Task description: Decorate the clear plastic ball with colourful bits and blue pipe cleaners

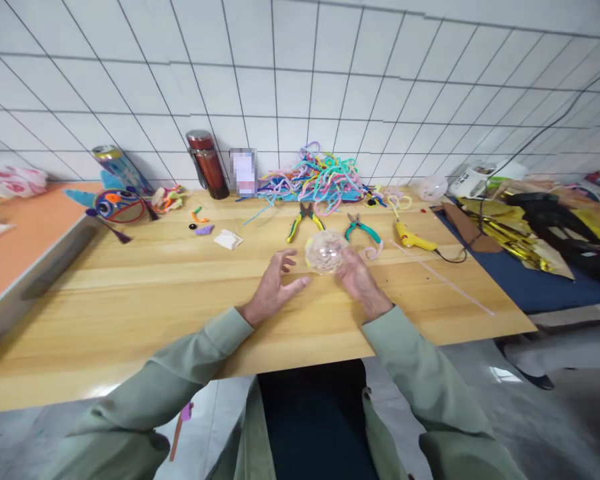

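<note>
The ball (326, 252) is 1 clear, see-through sphere with a bumpy surface that catches small glints of light, and the wood shows faintly through it. It looks whole and round. It lies near the middle of the tabletop (130, 293), cupped from its right side by the right grip (361, 280). Whether it rests on the wood cannot be told. The left grip (275, 288) is just beside it, fingers spread, apparently not touching.

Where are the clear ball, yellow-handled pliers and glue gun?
clear ball (326, 251), head view, centre of the sphere.
yellow-handled pliers (306, 213), head view, near the pivot.
glue gun (414, 239), head view, mid-body.
</note>
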Demonstrator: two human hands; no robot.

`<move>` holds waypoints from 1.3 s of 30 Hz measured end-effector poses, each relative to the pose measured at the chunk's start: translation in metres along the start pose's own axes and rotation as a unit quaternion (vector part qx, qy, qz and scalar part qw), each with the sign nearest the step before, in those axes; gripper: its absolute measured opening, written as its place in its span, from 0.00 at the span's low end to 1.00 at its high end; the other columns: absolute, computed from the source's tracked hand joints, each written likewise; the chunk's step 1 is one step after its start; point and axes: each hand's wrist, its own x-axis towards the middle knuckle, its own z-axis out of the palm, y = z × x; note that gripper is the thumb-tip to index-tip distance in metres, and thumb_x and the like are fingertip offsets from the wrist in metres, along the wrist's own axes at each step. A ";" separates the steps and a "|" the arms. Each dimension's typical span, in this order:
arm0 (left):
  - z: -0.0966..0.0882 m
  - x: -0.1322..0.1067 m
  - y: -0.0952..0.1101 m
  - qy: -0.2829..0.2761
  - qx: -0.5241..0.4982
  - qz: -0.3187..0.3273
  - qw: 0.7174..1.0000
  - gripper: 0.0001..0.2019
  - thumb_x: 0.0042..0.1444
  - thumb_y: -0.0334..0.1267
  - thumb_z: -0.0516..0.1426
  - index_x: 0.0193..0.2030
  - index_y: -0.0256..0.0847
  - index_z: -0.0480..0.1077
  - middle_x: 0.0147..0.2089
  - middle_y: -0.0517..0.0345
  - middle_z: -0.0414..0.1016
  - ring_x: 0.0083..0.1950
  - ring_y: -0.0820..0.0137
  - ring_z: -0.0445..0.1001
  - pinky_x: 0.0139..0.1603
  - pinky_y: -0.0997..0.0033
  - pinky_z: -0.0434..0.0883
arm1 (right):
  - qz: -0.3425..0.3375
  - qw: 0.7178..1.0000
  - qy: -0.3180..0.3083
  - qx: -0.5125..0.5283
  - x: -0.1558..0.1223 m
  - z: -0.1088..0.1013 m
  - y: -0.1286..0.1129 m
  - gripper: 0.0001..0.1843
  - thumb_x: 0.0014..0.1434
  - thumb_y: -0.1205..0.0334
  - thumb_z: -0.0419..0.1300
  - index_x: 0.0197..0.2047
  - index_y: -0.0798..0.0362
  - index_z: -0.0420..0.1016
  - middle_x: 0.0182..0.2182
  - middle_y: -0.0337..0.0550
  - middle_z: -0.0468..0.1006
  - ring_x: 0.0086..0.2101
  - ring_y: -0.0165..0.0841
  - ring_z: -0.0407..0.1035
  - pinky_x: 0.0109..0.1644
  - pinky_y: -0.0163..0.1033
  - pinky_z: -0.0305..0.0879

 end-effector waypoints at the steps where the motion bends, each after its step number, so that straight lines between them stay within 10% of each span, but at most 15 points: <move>1: 0.002 0.000 -0.001 -0.004 -0.040 -0.013 0.999 0.37 0.60 0.56 0.68 0.70 0.45 0.61 0.71 0.40 0.68 0.61 0.60 0.76 0.62 0.57 0.75 | -0.008 1.000 -0.007 -0.011 0.000 0.003 0.002 0.40 0.50 0.27 0.72 0.57 0.44 0.79 0.59 0.49 0.85 0.62 0.52 0.77 0.69 0.64 0.72; 6: 0.012 0.009 -0.006 -0.063 -0.193 -0.076 0.976 0.59 0.45 0.68 0.74 0.76 0.45 0.54 0.79 0.34 0.58 0.73 0.47 0.70 0.70 0.48 0.73 | -0.034 0.998 -0.045 -0.037 -0.004 0.017 0.002 0.45 0.39 0.36 0.83 0.57 0.46 0.78 0.58 0.49 0.85 0.62 0.49 0.78 0.72 0.56 0.70; 15: 0.019 0.019 -0.001 -0.063 -0.152 -0.019 0.986 0.49 0.57 0.58 0.72 0.76 0.46 0.53 0.80 0.37 0.58 0.80 0.46 0.63 0.82 0.43 0.63 | -0.036 0.979 -0.147 -0.136 0.000 -0.008 -0.017 0.57 0.48 0.37 0.81 0.74 0.46 0.66 0.67 0.55 0.78 0.66 0.50 0.74 0.71 0.56 0.70; 29: 0.014 0.002 -0.008 -0.114 -0.051 0.056 0.991 0.60 0.50 0.60 0.74 0.83 0.55 0.47 0.75 0.37 0.68 0.77 0.43 0.68 0.76 0.38 0.71 | -0.056 0.931 -0.175 -0.314 -0.030 -0.025 0.001 0.60 0.52 0.35 0.78 0.80 0.44 0.61 0.74 0.54 0.71 0.71 0.56 0.67 0.76 0.60 0.66; 36: 0.009 0.003 -0.005 -0.072 -0.037 0.115 0.990 0.56 0.52 0.64 0.71 0.82 0.53 0.52 0.79 0.36 0.61 0.81 0.43 0.62 0.80 0.35 0.65 | -0.108 0.928 -0.138 -0.329 -0.034 -0.015 -0.005 0.56 0.54 0.36 0.78 0.78 0.44 0.63 0.73 0.54 0.72 0.69 0.55 0.70 0.74 0.61 0.70; 39: 0.005 0.004 0.004 -0.007 -0.014 0.138 0.990 0.36 0.62 0.57 0.69 0.72 0.51 0.67 0.79 0.39 0.61 0.81 0.47 0.63 0.78 0.37 0.68 | -0.148 0.917 -0.120 -0.351 -0.036 -0.010 -0.004 0.54 0.56 0.42 0.79 0.78 0.44 0.62 0.73 0.54 0.72 0.69 0.54 0.70 0.73 0.60 0.70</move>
